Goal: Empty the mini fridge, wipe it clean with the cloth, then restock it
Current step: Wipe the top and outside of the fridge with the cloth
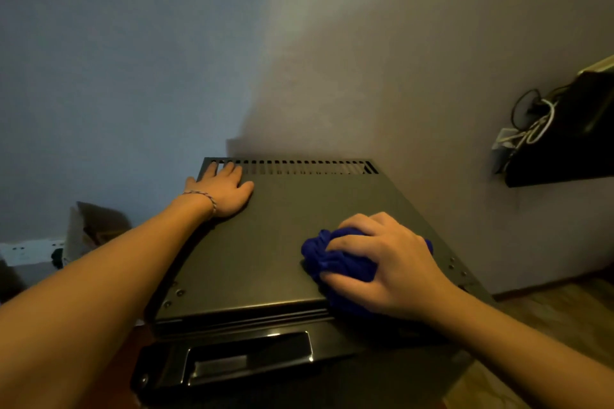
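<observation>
The black mini fridge (265,242) stands against the wall, seen from above, with a row of vent slots along its back edge. Its door, with a recessed handle (249,362), looks shut. My left hand (226,192) lies flat, fingers straight, on the back left corner of the top, fingertips at the vent slots. My right hand (388,266) grips a bunched blue cloth (335,262) and presses it on the front right part of the top. The fridge's inside is hidden.
A dark shelf (561,149) with tangled cables sticks out from the wall at the right. Left of the fridge stands a brown cardboard box (96,226) with a white power strip (30,252) beside it. Wooden floor shows at the lower right.
</observation>
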Demonstrator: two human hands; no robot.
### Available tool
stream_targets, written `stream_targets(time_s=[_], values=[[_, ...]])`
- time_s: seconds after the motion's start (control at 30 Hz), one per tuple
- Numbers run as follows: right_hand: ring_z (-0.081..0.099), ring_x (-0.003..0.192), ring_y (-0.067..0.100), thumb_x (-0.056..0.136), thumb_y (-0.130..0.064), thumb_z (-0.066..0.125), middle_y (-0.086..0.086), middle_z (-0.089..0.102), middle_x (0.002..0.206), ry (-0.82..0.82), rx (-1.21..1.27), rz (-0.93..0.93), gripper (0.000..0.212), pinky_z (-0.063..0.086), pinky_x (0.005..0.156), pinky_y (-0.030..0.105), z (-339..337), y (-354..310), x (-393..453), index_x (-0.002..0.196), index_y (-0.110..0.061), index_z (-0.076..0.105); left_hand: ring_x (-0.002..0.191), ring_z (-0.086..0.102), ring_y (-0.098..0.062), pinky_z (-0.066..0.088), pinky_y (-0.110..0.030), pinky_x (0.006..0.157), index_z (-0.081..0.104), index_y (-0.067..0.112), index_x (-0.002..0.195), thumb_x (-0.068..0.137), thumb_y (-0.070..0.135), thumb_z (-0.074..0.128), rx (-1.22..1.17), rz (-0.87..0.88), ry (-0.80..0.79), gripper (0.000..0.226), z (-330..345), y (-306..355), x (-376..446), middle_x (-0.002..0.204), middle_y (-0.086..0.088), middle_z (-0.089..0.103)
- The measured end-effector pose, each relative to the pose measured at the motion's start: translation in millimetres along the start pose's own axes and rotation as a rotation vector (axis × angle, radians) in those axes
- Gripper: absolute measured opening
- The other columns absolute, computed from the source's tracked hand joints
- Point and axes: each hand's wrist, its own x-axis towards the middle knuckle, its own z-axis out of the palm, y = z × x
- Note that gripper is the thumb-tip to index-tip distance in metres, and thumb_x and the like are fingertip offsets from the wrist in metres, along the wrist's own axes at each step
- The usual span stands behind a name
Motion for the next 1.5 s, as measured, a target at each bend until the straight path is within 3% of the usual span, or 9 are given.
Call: stream_targets(time_s=[0.1,0.27,0.5,0.7,0.87,1.03,1.27,1.5], values=[[0.050,0.099,0.007,0.087,-0.073,0.052,-0.025,0.055,0.117,-0.012,0.000,0.001,0.038,0.047,0.075,0.032,-4,-3,-7,0.108,-0.045,0.067,0.153,-0.004,-0.027,-0.003,-0.058,0.120,0.004,0.022,0.160,0.102,0.057,0.015,0.026,-0.010,-0.021,0.068,-1,5,4,0.167,0.000,-0.003],[0.048,0.099,0.006,0.084,-0.074,0.052,-0.026,0.053,0.116,-0.056,0.036,0.003,0.040,0.047,0.077,0.031,-5,5,4,0.109,-0.047,0.066,0.153,-0.004,-0.030,-0.003,-0.058,0.121,0.003,0.022,0.160,0.102,0.057,0.016,0.023,0.035,-0.033,0.068,6,38,13,0.167,0.000,-0.005],[0.048,0.100,0.009,0.083,-0.075,0.051,-0.025,0.053,0.117,-0.070,0.056,-0.028,0.043,0.050,0.079,0.036,5,38,40,0.111,-0.047,0.066,0.153,-0.004,-0.031,-0.005,-0.063,0.118,0.003,0.025,0.160,0.103,0.055,0.015,-0.032,-0.036,-0.057,0.065,4,64,39,0.167,0.004,-0.005],[0.053,0.098,0.019,0.080,-0.076,0.052,-0.016,0.058,0.109,-0.009,0.043,0.039,0.046,0.049,0.079,0.036,39,101,123,0.108,-0.045,0.070,0.153,-0.006,-0.026,-0.006,-0.054,0.120,0.003,0.025,0.160,0.105,0.050,0.013,-0.006,-0.068,-0.011,0.061,12,72,48,0.167,0.004,-0.005],[0.054,0.109,0.027,0.084,-0.072,0.053,-0.008,0.058,0.113,-0.022,-0.003,0.137,0.048,0.048,0.082,0.039,71,143,212,0.116,-0.040,0.069,0.153,-0.004,-0.022,-0.004,-0.052,0.122,0.003,0.029,0.159,0.104,0.053,0.012,0.001,-0.054,0.002,0.061,11,69,47,0.166,0.008,-0.005],[0.056,0.102,0.030,0.085,-0.071,0.049,-0.004,0.057,0.107,-0.019,-0.013,0.147,0.049,0.052,0.080,0.043,94,163,260,0.114,-0.038,0.069,0.153,-0.004,-0.019,-0.001,-0.052,0.123,0.002,0.035,0.158,0.103,0.057,0.013,-0.003,-0.079,0.004,0.061,10,67,47,0.166,0.012,-0.005],[0.057,0.094,0.030,0.084,-0.069,0.049,-0.004,0.056,0.099,-0.023,0.014,0.107,0.047,0.054,0.081,0.047,98,166,257,0.106,-0.034,0.071,0.153,-0.002,-0.017,-0.001,-0.050,0.123,0.005,0.041,0.157,0.103,0.058,0.014,0.017,-0.113,-0.008,0.058,7,71,45,0.166,0.013,-0.003],[0.055,0.107,0.031,0.084,-0.069,0.054,-0.007,0.059,0.112,-0.005,0.055,0.042,0.045,0.048,0.082,0.041,70,150,196,0.112,-0.038,0.071,0.153,0.004,-0.020,0.003,-0.051,0.123,0.011,0.039,0.157,0.101,0.061,0.016,0.035,-0.119,0.044,0.061,8,71,38,0.166,0.010,0.005]])
